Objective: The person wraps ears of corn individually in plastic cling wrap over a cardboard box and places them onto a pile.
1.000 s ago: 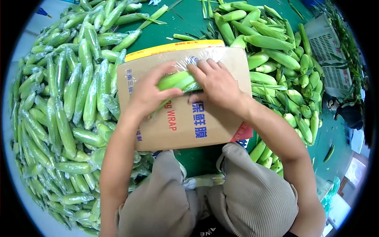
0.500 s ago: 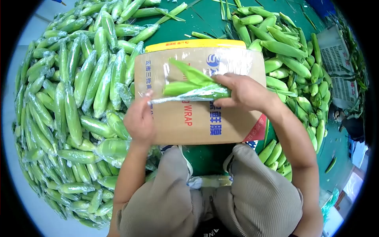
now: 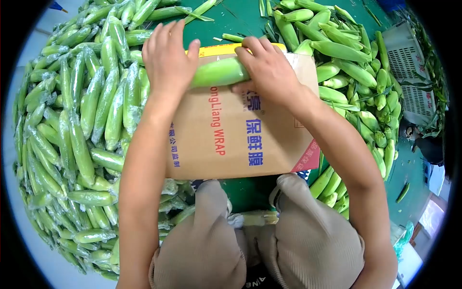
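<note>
One corn ear [image 3: 220, 72] is held crosswise over printed cardbd [image 3: 197, 139], nr its far edge. R hand [image 3: 270, 70] grasps its R end btwn thumb & fingers; L hand [image 3: 168, 60] at its L end, can't tell if gripping. Film-wrapped ears [image 3: 81, 154] heaped to L, unwrapped ears [image 3: 342, 50] to R.

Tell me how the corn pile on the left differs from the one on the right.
The left pile is wrapped in clear, shiny plastic; the right pile looks unwrapped. The left pile also fills more of the picture than the right pile. Both are green and mostly in husk.
</note>
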Demonstrator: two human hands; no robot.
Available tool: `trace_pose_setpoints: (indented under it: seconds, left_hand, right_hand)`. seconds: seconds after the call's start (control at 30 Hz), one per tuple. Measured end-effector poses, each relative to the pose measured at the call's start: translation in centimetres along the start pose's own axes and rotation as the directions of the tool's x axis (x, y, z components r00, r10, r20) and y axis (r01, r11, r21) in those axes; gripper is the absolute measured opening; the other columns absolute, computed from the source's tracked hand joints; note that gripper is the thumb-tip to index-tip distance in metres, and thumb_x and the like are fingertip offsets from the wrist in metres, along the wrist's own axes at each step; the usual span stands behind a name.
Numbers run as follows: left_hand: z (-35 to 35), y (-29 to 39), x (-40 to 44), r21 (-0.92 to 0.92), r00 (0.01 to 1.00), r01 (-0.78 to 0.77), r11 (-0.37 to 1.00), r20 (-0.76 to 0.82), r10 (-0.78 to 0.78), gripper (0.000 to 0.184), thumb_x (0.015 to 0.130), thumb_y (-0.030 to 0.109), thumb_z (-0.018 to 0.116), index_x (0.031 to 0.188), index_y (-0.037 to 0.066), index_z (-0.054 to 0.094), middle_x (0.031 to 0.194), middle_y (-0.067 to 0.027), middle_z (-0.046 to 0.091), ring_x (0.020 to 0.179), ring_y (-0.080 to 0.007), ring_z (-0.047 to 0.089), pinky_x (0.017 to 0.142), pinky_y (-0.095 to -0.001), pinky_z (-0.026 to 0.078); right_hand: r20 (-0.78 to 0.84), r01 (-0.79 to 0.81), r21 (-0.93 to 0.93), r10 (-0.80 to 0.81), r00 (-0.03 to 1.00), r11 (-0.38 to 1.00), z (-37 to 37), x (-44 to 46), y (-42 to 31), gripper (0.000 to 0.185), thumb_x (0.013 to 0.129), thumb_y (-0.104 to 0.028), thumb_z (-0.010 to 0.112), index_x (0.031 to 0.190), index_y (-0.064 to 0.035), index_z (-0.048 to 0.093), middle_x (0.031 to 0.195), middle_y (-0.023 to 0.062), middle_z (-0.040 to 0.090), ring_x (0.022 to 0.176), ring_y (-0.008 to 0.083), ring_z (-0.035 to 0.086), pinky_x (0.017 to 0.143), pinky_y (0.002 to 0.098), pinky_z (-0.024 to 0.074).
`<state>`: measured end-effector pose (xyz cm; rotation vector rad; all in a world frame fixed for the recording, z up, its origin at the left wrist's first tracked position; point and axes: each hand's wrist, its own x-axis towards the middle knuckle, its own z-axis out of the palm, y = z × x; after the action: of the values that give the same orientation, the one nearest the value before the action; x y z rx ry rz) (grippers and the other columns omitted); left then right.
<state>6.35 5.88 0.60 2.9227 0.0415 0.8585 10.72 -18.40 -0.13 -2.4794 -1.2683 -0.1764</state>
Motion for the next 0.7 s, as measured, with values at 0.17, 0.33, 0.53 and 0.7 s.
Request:
trace_pose_setpoints:
  seconds: [0.17, 0.33, 0.53, 0.7]
  left_hand:
    - [-4.2, 7.6, -4.4, -0.153, 0.920, -0.341, 0.927, 0.148, 0.363, 0.072, 0.081, 0.011, 0.073, 0.151, 0.013, 0.056, 0.131, -0.0103, 0.069, 0.125, -0.0320, 0.064, 0.108, -0.0452, 0.049]
    - [-4.4, 7.8, -7.3, -0.265, 0.877, -0.152, 0.952, 0.408, 0.254, 0.060, 0.076, 0.011, 0.075, 0.134, 0.011, 0.062, 0.107, -0.0088, 0.073, 0.098, -0.0326, 0.072, 0.081, -0.0473, 0.058]
    - [-7.5, 8.0, -5.8, -0.418, 0.599, 0.039, 0.908, 0.737, 0.313, 0.050, 0.077, 0.013, 0.075, 0.125, 0.009, 0.062, 0.104, -0.0220, 0.072, 0.100, -0.0428, 0.070, 0.089, -0.0520, 0.056]
    - [-9.7, 9.0, -9.8, -0.534, 0.142, 0.286, 0.795, 0.845, 0.516, 0.050, 0.076, 0.024, 0.079, 0.119, 0.005, 0.064, 0.106, -0.0230, 0.072, 0.102, -0.0443, 0.069, 0.092, -0.0483, 0.056]
  right_hand:
    - [0.272, -0.151, 0.433, 0.031, 0.962, 0.889, -2.8, 1.1, 1.3, 0.061, 0.079, -0.038, 0.086, 0.121, 0.0016, 0.066, 0.112, 0.0224, 0.071, 0.108, 0.0382, 0.068, 0.095, 0.0426, 0.0538]
    - [0.700, -0.386, 0.501, -0.100, 0.707, 0.775, -5.2, 0.4, 1.4, 0.055, 0.091, -0.049, 0.072, 0.114, 0.0016, 0.076, 0.112, 0.0236, 0.076, 0.097, 0.0339, 0.074, 0.088, 0.0410, 0.0565]
    - [0.357, 0.307, 0.175, -0.350, 0.866, 0.936, 1.7, 1.1, 0.4, 0.064, 0.104, -0.038, 0.059, 0.163, -0.0245, 0.041, 0.173, -0.0013, 0.033, 0.162, 0.0262, 0.022, 0.131, 0.0602, 0.0172]
    - [0.272, 0.294, 0.192, -0.339, 0.901, 0.936, 3.8, -1.5, -1.6, 0.061, 0.106, -0.058, 0.049, 0.158, -0.0266, 0.051, 0.171, -0.0075, 0.037, 0.162, 0.0224, 0.023, 0.131, 0.0593, 0.0108]
